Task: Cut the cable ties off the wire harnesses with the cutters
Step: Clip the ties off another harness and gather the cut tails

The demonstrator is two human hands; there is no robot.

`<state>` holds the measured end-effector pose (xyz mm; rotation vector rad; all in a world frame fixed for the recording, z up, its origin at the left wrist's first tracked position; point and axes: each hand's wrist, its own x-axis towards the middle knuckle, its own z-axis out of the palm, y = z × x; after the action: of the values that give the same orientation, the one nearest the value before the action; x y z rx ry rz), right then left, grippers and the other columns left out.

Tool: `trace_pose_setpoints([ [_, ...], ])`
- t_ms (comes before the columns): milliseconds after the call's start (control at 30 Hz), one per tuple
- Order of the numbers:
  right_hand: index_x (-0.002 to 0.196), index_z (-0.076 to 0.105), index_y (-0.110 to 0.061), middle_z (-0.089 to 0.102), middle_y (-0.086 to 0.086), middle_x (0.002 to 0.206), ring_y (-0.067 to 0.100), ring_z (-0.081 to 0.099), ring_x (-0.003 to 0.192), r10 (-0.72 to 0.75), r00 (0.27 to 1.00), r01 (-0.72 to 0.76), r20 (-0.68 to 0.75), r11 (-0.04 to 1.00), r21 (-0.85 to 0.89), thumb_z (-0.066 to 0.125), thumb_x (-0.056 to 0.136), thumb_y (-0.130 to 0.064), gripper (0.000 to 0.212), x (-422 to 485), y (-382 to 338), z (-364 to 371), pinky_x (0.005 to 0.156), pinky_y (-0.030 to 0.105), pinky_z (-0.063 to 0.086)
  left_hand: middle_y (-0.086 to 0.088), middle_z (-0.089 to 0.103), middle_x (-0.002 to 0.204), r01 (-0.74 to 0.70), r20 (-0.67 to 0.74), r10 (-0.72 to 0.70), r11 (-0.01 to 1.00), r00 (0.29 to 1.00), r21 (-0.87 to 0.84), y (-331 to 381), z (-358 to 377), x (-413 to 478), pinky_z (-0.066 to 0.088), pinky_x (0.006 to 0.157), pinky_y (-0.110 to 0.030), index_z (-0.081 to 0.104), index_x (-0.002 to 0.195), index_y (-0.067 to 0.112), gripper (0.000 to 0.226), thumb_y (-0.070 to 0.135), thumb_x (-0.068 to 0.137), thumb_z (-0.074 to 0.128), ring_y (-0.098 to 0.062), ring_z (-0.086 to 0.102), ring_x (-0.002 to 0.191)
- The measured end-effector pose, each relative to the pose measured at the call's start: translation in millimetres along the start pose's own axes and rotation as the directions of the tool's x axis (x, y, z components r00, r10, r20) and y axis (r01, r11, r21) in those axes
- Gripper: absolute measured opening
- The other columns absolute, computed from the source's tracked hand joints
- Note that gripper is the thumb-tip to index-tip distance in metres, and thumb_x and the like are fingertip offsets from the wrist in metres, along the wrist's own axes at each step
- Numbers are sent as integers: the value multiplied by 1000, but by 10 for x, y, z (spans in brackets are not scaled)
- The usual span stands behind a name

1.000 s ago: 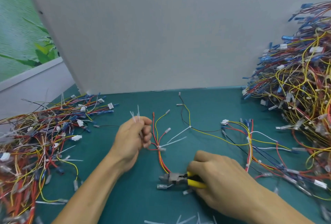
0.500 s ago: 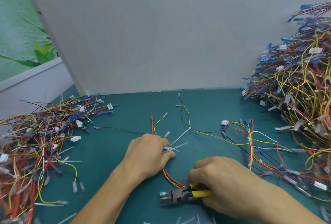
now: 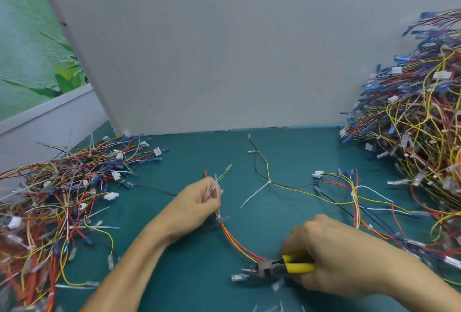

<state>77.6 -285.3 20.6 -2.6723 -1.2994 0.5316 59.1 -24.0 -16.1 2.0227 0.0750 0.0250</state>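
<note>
Cutters (image 3: 272,268) gripped in right hand (image 3: 334,256); left hand (image 3: 197,202) pinches harness (image 3: 234,239); wire piles (image 3: 50,199) flank mat (image 3: 199,152).

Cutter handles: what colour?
Yellow, on the cutters gripped by the right hand; the head view shows them best, at lower right.

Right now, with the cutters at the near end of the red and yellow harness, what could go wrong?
1. The cutters sit right against the wires of the red and yellow harness, so a squeeze by the right hand may nick a wire instead of a tie.
2. The cable tie on that harness lies just below the left hand; cutting there would bring the blades close to its fingers.
3. The cutter tip is blurred, so what it touches is unclear.
</note>
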Motion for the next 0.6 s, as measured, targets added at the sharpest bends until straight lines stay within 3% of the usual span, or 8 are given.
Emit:
trace_pose_setpoints([
  [167,67,43,-27,55,-1,76,23,52,78,201,962,-205,-183,979,-5,51,78,-39,19,81,-29,-21,58,34,40,2,33,53,27,30,-23,989,999,-143,19,-9,-21,57,75,-32,45,79,7,21,-13,87,45,-5,39,49],
  [267,72,44,-28,47,-5,74,27,50,76,282,925,-303,-254,952,-46,51,81,-36,14,244,-109,-43,50,30,32,1,37,56,18,29,-14,985,999,-171,11,-10,-18,58,73,-34,46,79,8,20,-5,92,51,-1,44,50],
  [400,80,51,-22,46,-2,76,30,47,74,301,894,-342,-331,937,-71,50,82,-30,8,480,-185,-38,57,32,34,-5,35,62,-5,53,19,969,998,-247,-30,-33,-7,55,64,-28,46,79,9,19,2,94,55,-5,38,51],
  [600,86,57,-20,45,1,77,32,46,76,301,902,-328,-308,944,-37,51,80,-28,12,656,-251,116,60,32,34,2,40,56,-59,40,69,976,997,-211,-95,-61,20,32,61,-36,48,78,11,18,10,93,59,-10,31,49],
])
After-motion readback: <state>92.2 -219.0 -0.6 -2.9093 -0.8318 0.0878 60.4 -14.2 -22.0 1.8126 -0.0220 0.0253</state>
